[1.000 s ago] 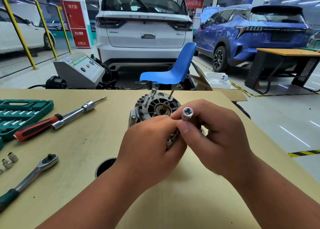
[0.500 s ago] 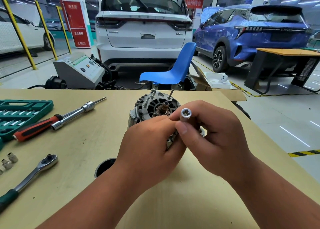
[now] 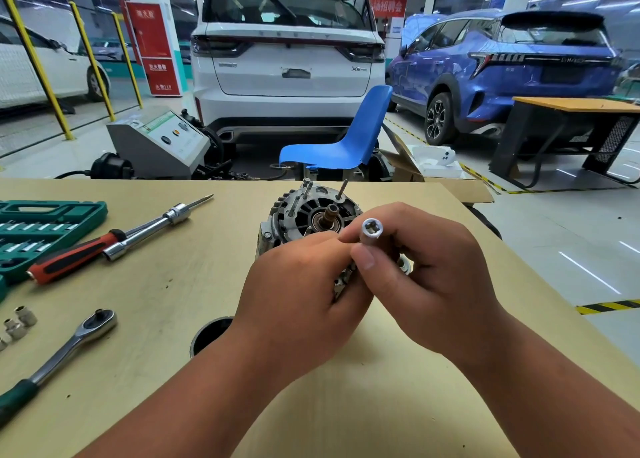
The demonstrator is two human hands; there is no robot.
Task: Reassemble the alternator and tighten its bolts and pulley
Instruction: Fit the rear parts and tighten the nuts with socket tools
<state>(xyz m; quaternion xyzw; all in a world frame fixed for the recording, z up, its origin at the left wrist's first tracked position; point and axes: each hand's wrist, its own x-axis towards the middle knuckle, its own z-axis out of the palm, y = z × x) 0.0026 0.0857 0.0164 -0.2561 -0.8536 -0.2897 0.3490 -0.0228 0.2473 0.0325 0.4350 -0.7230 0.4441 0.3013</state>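
The alternator [image 3: 304, 212] sits on the wooden table [image 3: 173, 295], its shaft and long bolts pointing up and away. My right hand [image 3: 426, 277] pinches a silver socket [image 3: 372, 231] between thumb and fingers, square drive end facing the camera, just in front of the alternator. My left hand [image 3: 301, 298] is curled over the alternator's near side, fingertips meeting the right hand; what it holds is hidden.
Left of the alternator lie a red-handled driver with extension [image 3: 104, 243], a ratchet [image 3: 69, 347], loose small sockets [image 3: 19, 322] and a green socket case [image 3: 38, 229]. A round hole [image 3: 207, 333] opens in the table by my left wrist. A blue chair [image 3: 343, 146] stands behind.
The socket in my right hand has shifted slightly, turning a little between the fingers. Both hands stay at the alternator.
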